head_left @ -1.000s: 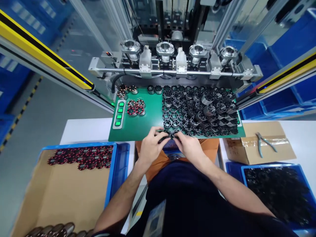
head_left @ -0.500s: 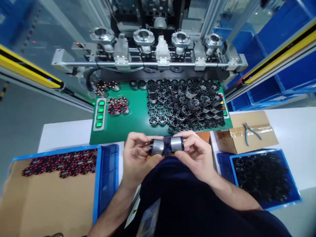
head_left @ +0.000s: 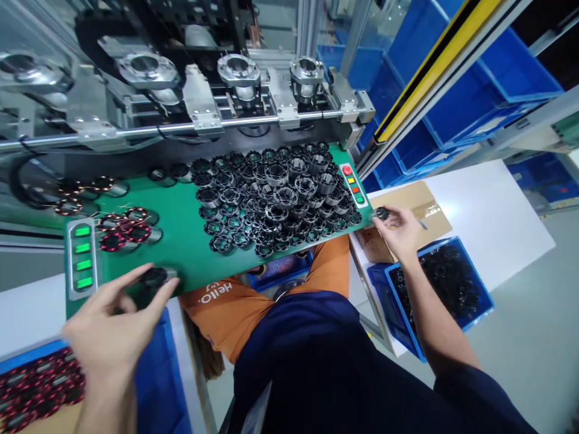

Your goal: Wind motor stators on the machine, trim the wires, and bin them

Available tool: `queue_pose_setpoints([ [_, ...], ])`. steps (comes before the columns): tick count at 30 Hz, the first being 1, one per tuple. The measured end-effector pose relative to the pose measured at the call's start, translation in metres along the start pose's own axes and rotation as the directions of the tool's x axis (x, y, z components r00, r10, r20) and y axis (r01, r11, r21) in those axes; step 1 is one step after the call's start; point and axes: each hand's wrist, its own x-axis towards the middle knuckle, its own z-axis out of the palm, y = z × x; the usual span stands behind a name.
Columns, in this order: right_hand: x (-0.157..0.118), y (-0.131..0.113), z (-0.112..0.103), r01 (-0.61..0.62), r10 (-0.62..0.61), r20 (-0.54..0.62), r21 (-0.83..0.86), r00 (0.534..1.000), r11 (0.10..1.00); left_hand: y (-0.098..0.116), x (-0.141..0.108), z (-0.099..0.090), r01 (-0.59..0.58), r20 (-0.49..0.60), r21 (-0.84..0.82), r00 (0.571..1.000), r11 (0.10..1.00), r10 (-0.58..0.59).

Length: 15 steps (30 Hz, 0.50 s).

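Observation:
My left hand (head_left: pixel 115 325) is over the front left of the green worktop (head_left: pixel 181 265). Its thumb and index finger curl round a stator core (head_left: pixel 156 277) with a dark toothed end and a metal side; whether the core rests on the green surface is hard to tell. Out to the right, my right hand (head_left: pixel 402 229) pinches another dark stator core (head_left: pixel 381 213) just past the worktop's corner, above a cardboard box (head_left: pixel 420 199). Several unwound stator cores (head_left: pixel 275 199) crowd the middle and right of the worktop. Copper-wound stators (head_left: pixel 129 229) stand at its left.
Behind the worktop runs a machine with metal ring fixtures (head_left: pixel 239 69) on a rail. Button panels (head_left: pixel 81 253) flank the worktop. A blue bin (head_left: pixel 479 301) of black parts stands at right; red-wound stators (head_left: pixel 40 386) fill a tray at lower left. Blue crates (head_left: pixel 452 114) are stacked behind right.
My hands have parted from in front of my body: the left moved left with one stator core, the right moved right with the other. The view has turned right.

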Motion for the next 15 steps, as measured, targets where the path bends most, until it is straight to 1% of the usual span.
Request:
queue_pose_setpoints([
  [2,0.002,0.012,0.006,-0.010,0.011,0.038,-0.022,0.999,1.000,0.001,0.003,0.003,-0.035,0.001,0.081,0.999,0.996,0.035],
  [3,0.002,0.015,0.007,-0.011,0.012,0.045,-0.033,0.999,0.999,0.003,0.003,0.004,-0.049,0.000,0.095,0.999,0.994,0.049],
  [6,0.000,0.021,0.009,-0.011,0.013,0.043,-0.057,0.999,0.998,0.005,0.001,0.003,-0.076,0.001,0.102,0.997,0.992,0.076],
  [9,0.000,0.025,0.010,-0.019,0.023,0.056,-0.070,0.998,0.997,0.001,-0.003,0.006,-0.051,0.020,0.069,0.999,0.996,0.050],
  [12,0.002,0.025,0.011,-0.018,0.019,0.023,-0.065,1.000,0.998,-0.002,-0.006,0.010,-0.007,0.009,-0.027,1.000,1.000,0.007],
  [15,0.003,0.020,0.008,-0.021,0.021,-0.010,-0.025,1.000,0.999,-0.004,-0.005,0.009,0.032,-0.030,-0.255,0.999,0.967,-0.041],
])
